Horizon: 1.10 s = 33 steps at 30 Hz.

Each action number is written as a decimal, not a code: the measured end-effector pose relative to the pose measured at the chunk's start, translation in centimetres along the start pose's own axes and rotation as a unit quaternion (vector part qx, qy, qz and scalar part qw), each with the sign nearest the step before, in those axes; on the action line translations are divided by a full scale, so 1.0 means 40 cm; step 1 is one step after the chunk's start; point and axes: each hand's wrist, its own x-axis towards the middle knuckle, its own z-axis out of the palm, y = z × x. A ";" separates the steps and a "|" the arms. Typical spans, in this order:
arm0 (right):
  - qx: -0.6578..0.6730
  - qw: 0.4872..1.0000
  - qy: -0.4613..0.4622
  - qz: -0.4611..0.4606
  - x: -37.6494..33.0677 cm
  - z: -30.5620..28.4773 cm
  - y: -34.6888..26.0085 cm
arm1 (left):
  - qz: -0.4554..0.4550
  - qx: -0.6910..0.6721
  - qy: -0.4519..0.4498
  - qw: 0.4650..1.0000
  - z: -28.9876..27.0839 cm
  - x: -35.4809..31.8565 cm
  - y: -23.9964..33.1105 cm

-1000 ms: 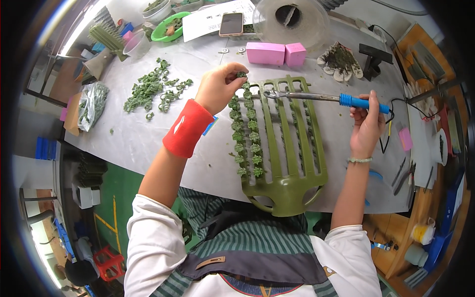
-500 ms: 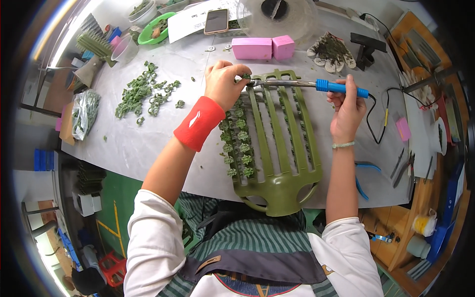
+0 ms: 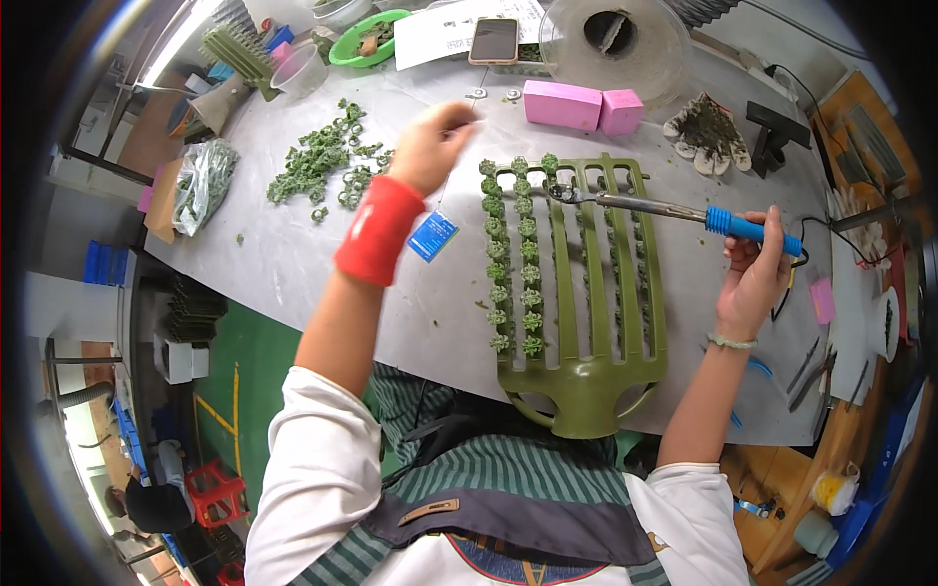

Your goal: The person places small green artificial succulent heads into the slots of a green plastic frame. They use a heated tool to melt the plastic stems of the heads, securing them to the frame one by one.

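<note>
My right hand (image 3: 754, 278) grips the blue handle of a soldering iron (image 3: 731, 225). Its metal tip reaches left to the top of an olive-green slatted plastic frame (image 3: 578, 381) lying on the table. Small green plastic leaf clusters (image 3: 529, 273) line the two left slats, and one cluster (image 3: 549, 163) sits at the top of the third. My left hand (image 3: 440, 146), with a red wristband, is in the air left of the frame; motion smears its fingers. Beyond it lies a pile of loose green clusters (image 3: 311, 161). A blue card (image 3: 433, 236) dangles on a cord below that hand.
Pink blocks (image 3: 564, 104), a phone (image 3: 493, 41), a clear round reel (image 3: 664, 49) and a stained glove (image 3: 705, 135) occupy the back. At left is a bag of greenery (image 3: 204, 184). The iron's cord, a black stand (image 3: 774, 132) and hand tools (image 3: 805, 363) are at right.
My left hand has left the iron's tip and moved toward the loose pile. A cluster now shows at the third slat's top. The blue card has swung into view.
</note>
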 end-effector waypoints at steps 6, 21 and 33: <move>-0.011 1.000 -0.015 -0.004 -0.009 0.005 -0.006 | 0.006 0.263 -0.163 0.951 -0.166 -0.130 -0.149; -0.003 1.000 -0.018 -0.017 0.003 -0.007 0.007 | -0.039 -0.122 -0.099 0.987 0.052 -0.100 0.168; 0.013 1.000 -0.019 0.002 0.007 0.008 0.059 | 0.170 0.217 -0.030 0.961 0.167 -0.065 0.142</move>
